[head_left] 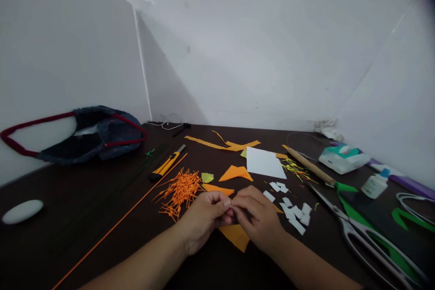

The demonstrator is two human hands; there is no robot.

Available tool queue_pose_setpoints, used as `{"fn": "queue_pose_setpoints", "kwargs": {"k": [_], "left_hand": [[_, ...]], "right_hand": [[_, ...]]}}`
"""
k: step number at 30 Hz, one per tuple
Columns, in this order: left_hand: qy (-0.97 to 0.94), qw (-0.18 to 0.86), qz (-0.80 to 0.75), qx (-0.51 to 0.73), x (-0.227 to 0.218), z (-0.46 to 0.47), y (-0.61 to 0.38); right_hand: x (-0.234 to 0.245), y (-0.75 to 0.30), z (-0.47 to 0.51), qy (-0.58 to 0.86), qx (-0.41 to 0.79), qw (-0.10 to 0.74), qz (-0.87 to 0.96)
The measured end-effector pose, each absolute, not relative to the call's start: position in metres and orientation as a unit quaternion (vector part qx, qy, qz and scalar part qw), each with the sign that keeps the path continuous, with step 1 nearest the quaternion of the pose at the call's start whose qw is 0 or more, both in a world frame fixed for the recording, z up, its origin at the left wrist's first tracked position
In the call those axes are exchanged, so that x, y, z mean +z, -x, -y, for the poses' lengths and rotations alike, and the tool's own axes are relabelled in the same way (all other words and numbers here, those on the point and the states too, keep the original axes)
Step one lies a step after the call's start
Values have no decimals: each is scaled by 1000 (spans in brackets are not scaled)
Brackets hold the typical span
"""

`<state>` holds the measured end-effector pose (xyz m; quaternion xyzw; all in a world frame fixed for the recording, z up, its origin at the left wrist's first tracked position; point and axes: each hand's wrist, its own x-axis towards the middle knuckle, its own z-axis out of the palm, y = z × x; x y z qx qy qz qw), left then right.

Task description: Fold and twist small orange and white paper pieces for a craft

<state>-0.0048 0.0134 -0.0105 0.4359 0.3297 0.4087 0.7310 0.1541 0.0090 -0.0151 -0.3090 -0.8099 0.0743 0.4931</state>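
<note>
My left hand (203, 219) and my right hand (261, 217) meet above the dark table, their fingertips pinched together. Whatever sits between them is too small to make out. Under and around the fingers lie pieces of orange crepe paper, one piece (238, 237) below them and a folded one (235, 172) behind. A pile of thin orange paper-wrapped stems (180, 190) lies beside my left hand. Small white paper pieces (295, 213) are scattered to the right of my right hand, near a white sheet (265, 162).
Large scissors (353, 226) lie at right by a glue bottle (375, 184), green strips (356, 213), a wooden stick (309, 164) and a tissue pack (344, 157). At left are a yellow cutter (167, 164), a long orange stick (118, 222), a denim bag (102, 136) and a white oval object (22, 211).
</note>
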Motion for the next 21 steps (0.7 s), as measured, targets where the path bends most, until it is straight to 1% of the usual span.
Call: {"fn": "queue_pose_setpoints", "kwargs": {"k": [5, 10, 12, 14, 19, 21], "left_hand": [[-452, 702, -339, 434, -11, -13, 2], [-484, 654, -366, 452, -11, -10, -4], [-478, 653, -370, 455, -12, -8, -5], [-452, 673, -364, 459, -13, -6, -5], [-403, 739, -285, 457, -10, -2, -3], [-399, 757, -254, 450, -8, -1, -3]], "right_hand": [[-16, -151, -7, 328, 109, 506, 790], [-18, -143, -7, 378, 235, 527, 724], [-19, -140, -8, 386, 260, 529, 710], [-19, -140, -10, 381, 245, 527, 719], [-21, -146, -9, 342, 96, 521, 776], [-20, -148, -5, 329, 64, 529, 780]]}}
